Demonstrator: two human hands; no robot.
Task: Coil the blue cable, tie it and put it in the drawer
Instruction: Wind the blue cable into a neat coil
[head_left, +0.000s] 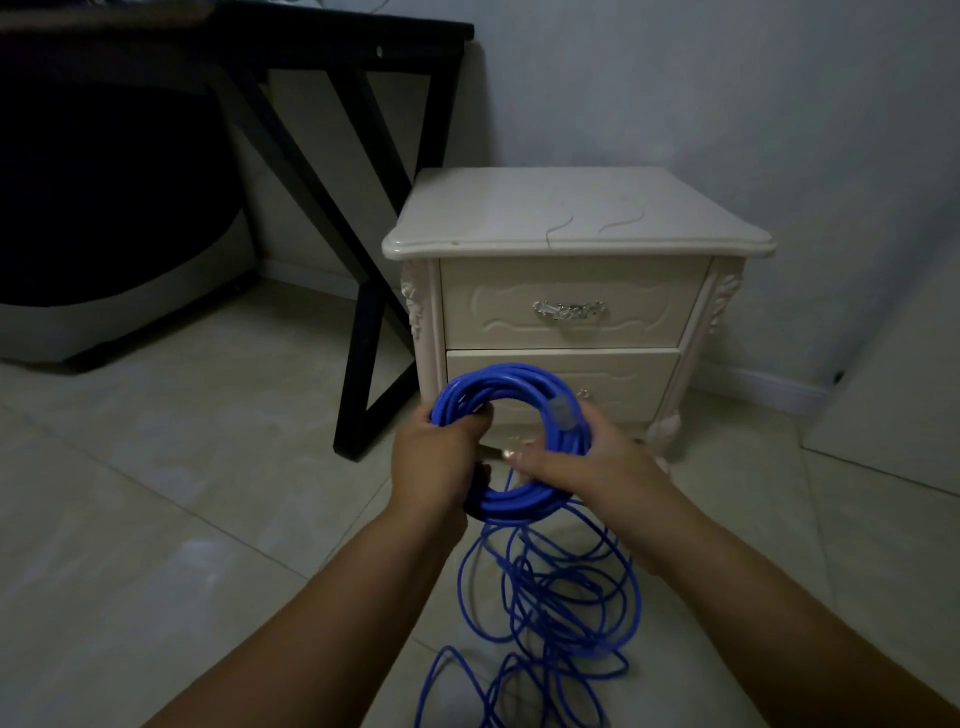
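Cable, bright blue, forms a thick round coil at centre frame, its clear plug on the right side; loose loops trail onto the floor below. Left hand and right hand each grip the coil's sides. Behind, both nightstand drawers sit closed.

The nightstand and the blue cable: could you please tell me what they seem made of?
The nightstand looks like cream-painted wood or board, glossy, with carved trim; its handle seems silvery metal. The blue cable appears jacketed in smooth flexible plastic, bending into loose loops.
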